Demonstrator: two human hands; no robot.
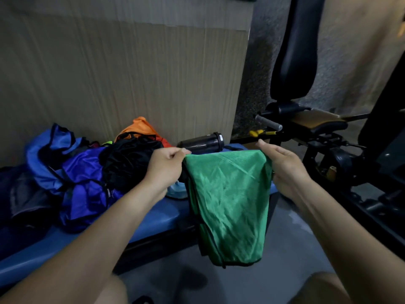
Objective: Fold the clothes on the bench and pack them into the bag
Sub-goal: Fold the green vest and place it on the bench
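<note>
The left hand point(166, 165) pinched the upper left corner of a shiny green mesh garment point(228, 205) between thumb and curled fingers, and the right hand point(282, 165) gripped the upper right corner, its thumb on top and its fingers tucked behind the cloth. Between the two hands the top edge was stretched flat, and the rest of the garment hung down in front of the padded blue bench point(153, 216), its lower end, edged with dark trim, dangling over the grey floor point(274, 249). No print, number or label could be read on the green cloth. On the bench to the left lay a heap of clothes: a crumpled purple-blue shiny garment point(85, 187), a black mesh garment point(129, 161) partly over it, and an orange garment point(140, 128) at the back against the ribbed beige wall point(120, 73). A blue fabric bag with black trim point(52, 154) sat at the left end of the heap, touching the purple-blue garment. A dark cylindrical bottle point(201, 142) lay on its side on the bench just behind the hands; any writing on it was too dim to make out. A black exercise machine with a padded seat point(306, 106) stood to the right.
</note>
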